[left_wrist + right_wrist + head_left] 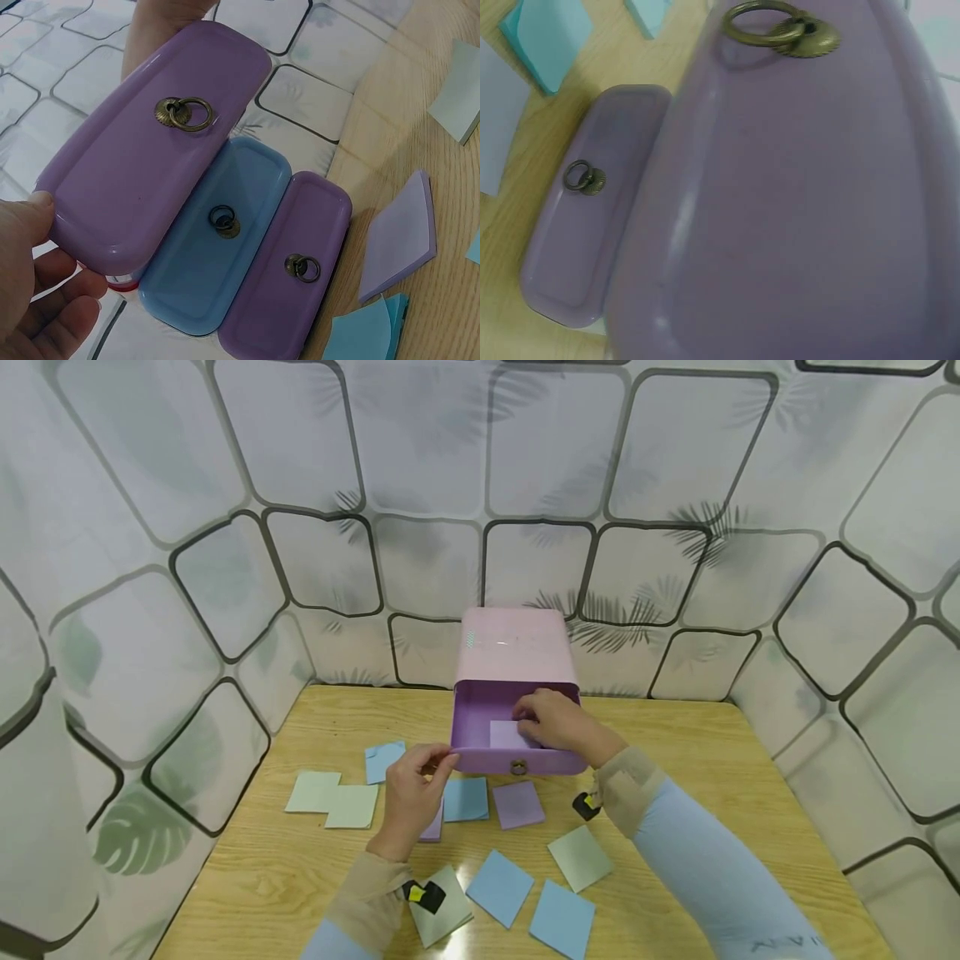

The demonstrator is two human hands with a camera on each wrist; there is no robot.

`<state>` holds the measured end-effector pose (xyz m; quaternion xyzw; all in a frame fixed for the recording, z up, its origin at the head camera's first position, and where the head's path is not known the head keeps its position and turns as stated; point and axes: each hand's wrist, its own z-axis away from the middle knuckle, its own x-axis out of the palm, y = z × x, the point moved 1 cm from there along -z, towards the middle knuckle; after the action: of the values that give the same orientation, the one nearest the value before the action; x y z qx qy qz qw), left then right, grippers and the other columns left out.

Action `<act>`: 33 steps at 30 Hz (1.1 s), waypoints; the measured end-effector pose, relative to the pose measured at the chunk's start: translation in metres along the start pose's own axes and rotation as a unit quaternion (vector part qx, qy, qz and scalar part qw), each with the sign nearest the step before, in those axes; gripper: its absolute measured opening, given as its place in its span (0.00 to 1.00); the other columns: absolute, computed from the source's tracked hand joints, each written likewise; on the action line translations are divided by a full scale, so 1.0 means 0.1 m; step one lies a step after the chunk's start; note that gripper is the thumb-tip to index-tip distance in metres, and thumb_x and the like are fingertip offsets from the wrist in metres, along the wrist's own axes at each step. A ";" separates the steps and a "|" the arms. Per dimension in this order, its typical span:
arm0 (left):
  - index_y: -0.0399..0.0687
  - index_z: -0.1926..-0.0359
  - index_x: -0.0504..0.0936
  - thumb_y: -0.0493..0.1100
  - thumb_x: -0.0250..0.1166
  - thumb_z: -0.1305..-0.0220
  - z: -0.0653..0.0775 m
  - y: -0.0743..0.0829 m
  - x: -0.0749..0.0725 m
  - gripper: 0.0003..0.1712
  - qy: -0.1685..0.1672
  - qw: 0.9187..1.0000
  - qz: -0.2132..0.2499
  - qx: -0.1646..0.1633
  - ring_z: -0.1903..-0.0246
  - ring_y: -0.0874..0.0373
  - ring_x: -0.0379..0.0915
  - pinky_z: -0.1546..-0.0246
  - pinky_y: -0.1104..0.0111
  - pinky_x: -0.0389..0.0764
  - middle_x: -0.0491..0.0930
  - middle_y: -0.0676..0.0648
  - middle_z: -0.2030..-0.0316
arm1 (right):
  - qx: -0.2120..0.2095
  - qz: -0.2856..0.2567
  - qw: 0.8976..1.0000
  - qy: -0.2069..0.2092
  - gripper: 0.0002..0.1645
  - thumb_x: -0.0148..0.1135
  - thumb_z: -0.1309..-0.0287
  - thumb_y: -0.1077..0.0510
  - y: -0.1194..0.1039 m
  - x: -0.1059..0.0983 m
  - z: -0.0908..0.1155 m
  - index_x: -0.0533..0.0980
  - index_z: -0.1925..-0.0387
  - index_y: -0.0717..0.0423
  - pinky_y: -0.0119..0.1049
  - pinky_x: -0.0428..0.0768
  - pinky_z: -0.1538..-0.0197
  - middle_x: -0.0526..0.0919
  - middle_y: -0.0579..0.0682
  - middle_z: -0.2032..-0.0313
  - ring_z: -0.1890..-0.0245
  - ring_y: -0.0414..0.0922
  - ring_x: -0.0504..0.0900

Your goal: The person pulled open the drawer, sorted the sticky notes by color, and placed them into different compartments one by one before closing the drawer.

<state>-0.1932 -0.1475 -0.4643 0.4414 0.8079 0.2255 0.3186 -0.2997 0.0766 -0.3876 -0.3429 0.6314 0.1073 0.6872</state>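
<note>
A pink cabinet (517,643) stands at the back of the table with its top purple drawer (471,714) pulled out. Inside the drawer is a pale lavender sticky note pad (510,737), and my right hand (558,722) reaches in with curled fingers at the pad's right side. My left hand (411,789) grips the drawer's front left corner; its thumb (39,210) shows against the drawer front (150,150). A brass ring pull (187,114) hangs on that front. The right hand's fingertips are hidden from the right wrist view by the drawer front (795,195).
Below are a shut blue drawer (217,240) and a shut purple drawer (289,262). Around the table (667,827) lie green notes (352,807), blue notes (501,888), a purple note (517,804) and another green note (580,858). Patterned curtain walls (420,560) enclose the table.
</note>
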 end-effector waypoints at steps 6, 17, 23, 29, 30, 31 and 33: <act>0.44 0.62 0.85 0.40 0.67 0.38 0.01 0.01 0.00 0.05 -0.004 1.000 0.006 -0.005 0.73 0.61 0.79 0.72 0.76 0.79 0.83 0.49 0.67 | -0.012 -0.028 0.998 0.062 0.13 0.58 0.35 0.58 -0.08 -0.07 0.11 0.79 0.51 0.57 0.42 0.77 0.54 0.79 0.51 0.56 0.58 0.46 0.77; 0.43 0.62 0.85 0.40 0.67 0.38 -0.01 0.01 -0.03 0.05 -0.009 1.000 0.006 0.005 0.73 0.61 0.79 0.72 0.76 0.79 0.83 0.49 0.67 | -0.179 -0.151 0.961 0.144 0.06 0.61 0.36 0.59 -0.32 -0.06 0.49 0.81 0.60 0.56 0.31 0.77 0.70 0.80 0.40 0.67 0.70 0.34 0.75; 0.43 0.63 0.85 0.39 0.68 0.39 -0.01 0.03 -0.03 0.05 -0.011 1.000 0.005 0.005 0.73 0.60 0.79 0.72 0.77 0.78 0.84 0.48 0.68 | -0.296 -0.172 0.937 0.061 0.04 0.62 0.37 0.60 -0.41 0.20 0.84 0.80 0.62 0.49 0.22 0.75 0.71 0.82 0.39 0.66 0.73 0.30 0.74; 0.42 0.63 0.85 0.39 0.67 0.38 -0.02 0.02 -0.05 0.05 -0.010 1.000 0.003 0.003 0.73 0.60 0.79 0.72 0.75 0.79 0.84 0.48 0.68 | -0.229 -0.164 0.958 -0.049 0.05 0.61 0.36 0.59 -0.34 0.66 1.02 0.81 0.61 0.48 0.21 0.76 0.69 0.82 0.38 0.66 0.72 0.27 0.75; 0.42 0.62 0.85 0.39 0.67 0.38 -0.02 0.02 -0.04 0.05 -0.011 1.000 0.004 0.003 0.73 0.60 0.79 0.72 0.75 0.79 0.84 0.48 0.67 | -0.211 -0.161 0.962 -0.063 0.05 0.62 0.37 0.59 -0.30 0.73 1.03 0.82 0.61 0.49 0.21 0.76 0.68 0.82 0.38 0.66 0.72 0.27 0.75; 0.42 0.62 0.85 0.39 0.67 0.38 -0.02 0.02 -0.04 0.05 -0.011 1.000 0.004 0.005 0.73 0.60 0.79 0.73 0.74 0.79 0.84 0.48 0.67 | -0.197 -0.159 0.965 -0.074 0.06 0.61 0.37 0.59 -0.25 0.79 1.04 0.82 0.60 0.51 0.22 0.76 0.67 0.82 0.38 0.66 0.71 0.28 0.76; 0.43 0.62 0.85 0.39 0.67 0.38 -0.02 0.02 -0.03 0.05 -0.013 1.000 0.004 0.008 0.73 0.60 0.79 0.73 0.74 0.79 0.84 0.48 0.67 | -0.159 -0.164 0.969 -0.097 0.07 0.61 0.36 0.59 -0.14 0.90 1.05 0.82 0.58 0.54 0.25 0.77 0.66 0.82 0.39 0.65 0.70 0.29 0.76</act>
<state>-0.1922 -0.1492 -0.4613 0.4500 0.8036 0.2146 0.3252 -0.1920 0.1035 -0.4712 -0.5344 0.4715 0.1246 0.6903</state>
